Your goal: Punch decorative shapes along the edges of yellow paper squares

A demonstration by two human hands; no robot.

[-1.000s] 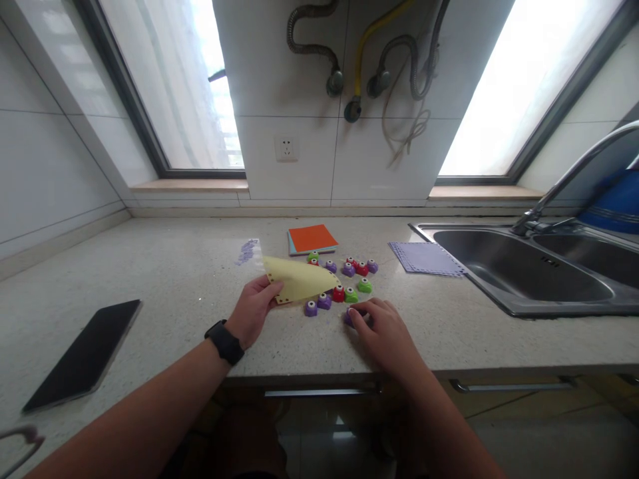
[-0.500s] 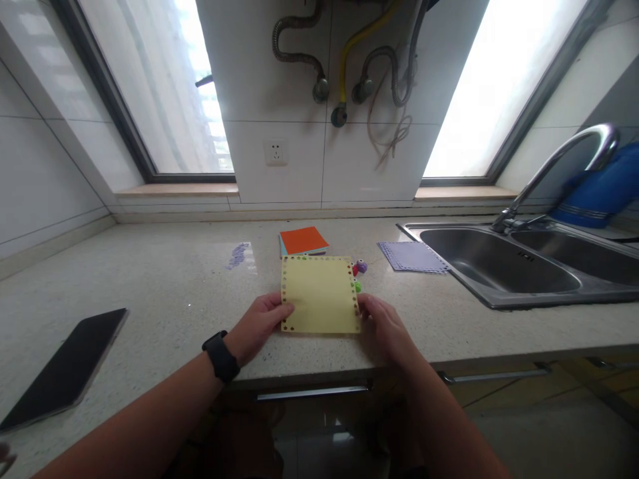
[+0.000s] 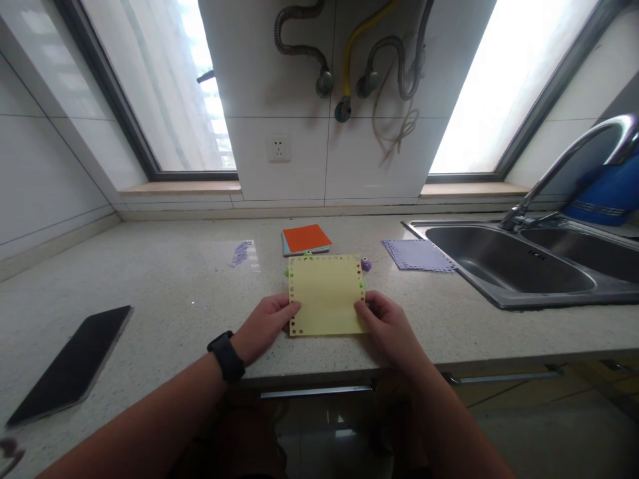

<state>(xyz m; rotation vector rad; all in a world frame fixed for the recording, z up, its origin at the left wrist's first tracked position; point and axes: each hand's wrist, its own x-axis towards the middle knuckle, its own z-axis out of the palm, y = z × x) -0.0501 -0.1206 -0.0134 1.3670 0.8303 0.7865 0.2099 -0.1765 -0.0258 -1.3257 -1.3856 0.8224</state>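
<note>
A square sheet of yellow paper (image 3: 327, 296) is held up over the counter, with small punched shapes along its left, top and upper right edges. My left hand (image 3: 269, 322) pinches its left edge, thumb on the front. On the opposite edge my right hand (image 3: 392, 326) is closed the same way, thumb in front. Behind the paper, a purple craft punch (image 3: 366, 264) peeks out at the upper right. Bits of green show at the paper's top and left edges; most of what lies behind is hidden.
Orange paper (image 3: 307, 238) tops a stack behind the yellow sheet. Purple punched sheets (image 3: 418, 255) lie beside the steel sink (image 3: 504, 266). Small purple scraps (image 3: 241, 253) are scattered on the counter (image 3: 190, 279). A dark tablet-like slab (image 3: 72, 366) lies at the left.
My right thumb has come onto the front of the yellow paper, gripping its right edge. The view has shifted slightly, and the paper now covers more of the things behind its right side.
</note>
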